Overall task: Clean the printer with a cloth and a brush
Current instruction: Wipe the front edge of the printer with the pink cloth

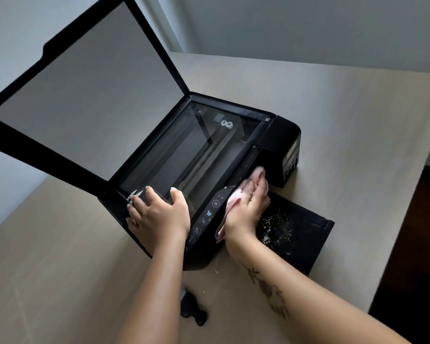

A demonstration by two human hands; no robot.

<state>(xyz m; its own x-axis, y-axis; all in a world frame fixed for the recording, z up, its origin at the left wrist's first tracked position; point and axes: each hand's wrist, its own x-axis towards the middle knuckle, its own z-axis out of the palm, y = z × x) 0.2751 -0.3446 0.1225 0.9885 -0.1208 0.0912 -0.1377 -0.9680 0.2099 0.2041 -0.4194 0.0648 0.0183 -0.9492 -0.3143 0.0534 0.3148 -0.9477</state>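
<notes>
A black printer (pixel 281 135) sits on a beige table with its scanner lid (pixel 85 95) raised, so the glass bed (pixel 196 150) shows. My left hand (pixel 159 214) grips the printer's front left corner, fingers curled over the edge. My right hand (pixel 248 207) presses a pale pink cloth (pixel 253 176) against the printer's front face, just right of the control panel (pixel 206 217). The pulled-out output tray (pixel 301 232) carries white specks of dust. A dark object, maybe the brush (pixel 194 310), lies on the table between my forearms, partly hidden.
The beige table (pixel 345 120) runs to a grey wall behind. Its right edge drops to a dark floor (pixel 417 244). A few white crumbs lie on the table by the printer's front.
</notes>
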